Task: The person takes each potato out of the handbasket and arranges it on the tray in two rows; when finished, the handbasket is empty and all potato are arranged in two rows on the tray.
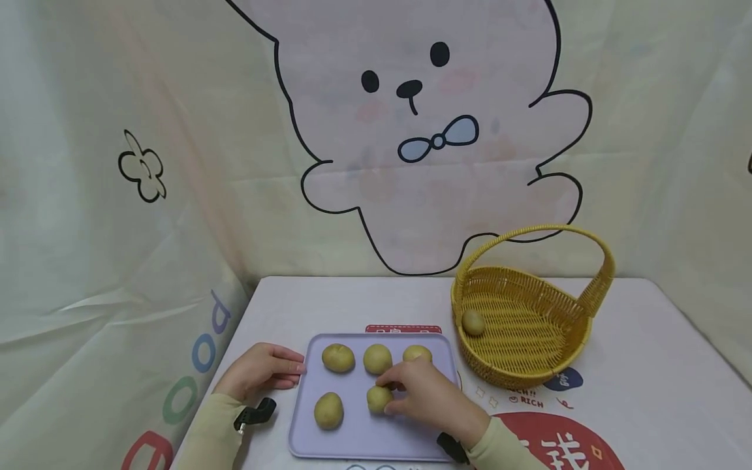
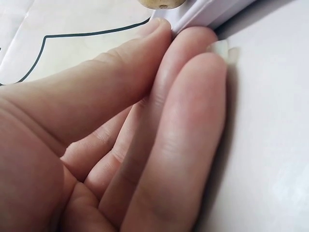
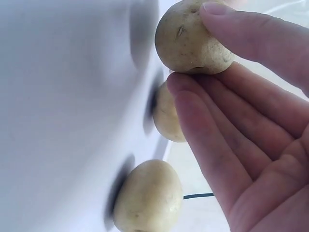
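A lilac tray point(image 1: 352, 444) lies on the table and bears several potatoes, among them a back-left potato point(image 1: 337, 358) and a front-left potato point(image 1: 328, 411). My right hand point(image 1: 431, 398) pinches a small potato point(image 3: 190, 41) between thumb and fingertips; a gap to its shadow shows it just off the tray. Beyond it in the right wrist view sit two more potatoes, one of them a pale oval potato point(image 3: 148, 195). At the tray's left rim, my left hand point(image 1: 264, 370) holds the edge between thumb and fingers. A yellow wicker basket point(image 1: 523, 375) holds one potato point(image 1: 472, 322).
The basket's tall arched handle point(image 1: 543, 228) rises at the back right of the white table point(image 1: 664, 365). Printed red patterns mark the table's cover right of the tray. A cloth backdrop point(image 1: 264, 228) with a cartoon bear hangs behind the table.
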`<state>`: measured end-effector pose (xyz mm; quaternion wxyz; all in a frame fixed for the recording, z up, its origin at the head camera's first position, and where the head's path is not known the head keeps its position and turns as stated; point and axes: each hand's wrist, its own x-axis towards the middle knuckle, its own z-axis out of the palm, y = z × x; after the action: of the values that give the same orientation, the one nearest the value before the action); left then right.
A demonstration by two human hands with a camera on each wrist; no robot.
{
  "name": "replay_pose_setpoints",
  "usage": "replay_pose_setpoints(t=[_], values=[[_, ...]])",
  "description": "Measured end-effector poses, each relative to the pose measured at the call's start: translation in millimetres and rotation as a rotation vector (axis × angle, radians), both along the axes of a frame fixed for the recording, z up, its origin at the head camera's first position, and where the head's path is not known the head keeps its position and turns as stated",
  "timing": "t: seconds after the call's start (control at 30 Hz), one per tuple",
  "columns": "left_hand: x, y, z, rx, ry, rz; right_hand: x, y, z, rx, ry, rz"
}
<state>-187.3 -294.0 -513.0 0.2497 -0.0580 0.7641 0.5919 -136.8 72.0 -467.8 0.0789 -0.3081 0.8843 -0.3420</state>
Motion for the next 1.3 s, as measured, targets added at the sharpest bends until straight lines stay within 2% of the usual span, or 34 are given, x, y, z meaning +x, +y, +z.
replay_pose_setpoints(t=[0.23,0.5,0.77,1.3], values=[[-0.4,1.2,0.9,0.0,0.002,-0.008,4.7,-0.9,-1.7,0.016,0.023,-0.02],[-1.2,0.6,-0.7,0.009,0.019,-0.029,2.5,1.9,-4.7,-0.034,-0.051,-0.015],[-1.6,-0.1,2.0,0.011,0.017,-0.033,3.3,0.3,-5.1,-0.021,-0.118,-0.012],[-2.1,-1.2,-1.3,0.011,0.0,-0.014,5.0,-5.6,-9.2,-0.024,-0.143,-0.043]])
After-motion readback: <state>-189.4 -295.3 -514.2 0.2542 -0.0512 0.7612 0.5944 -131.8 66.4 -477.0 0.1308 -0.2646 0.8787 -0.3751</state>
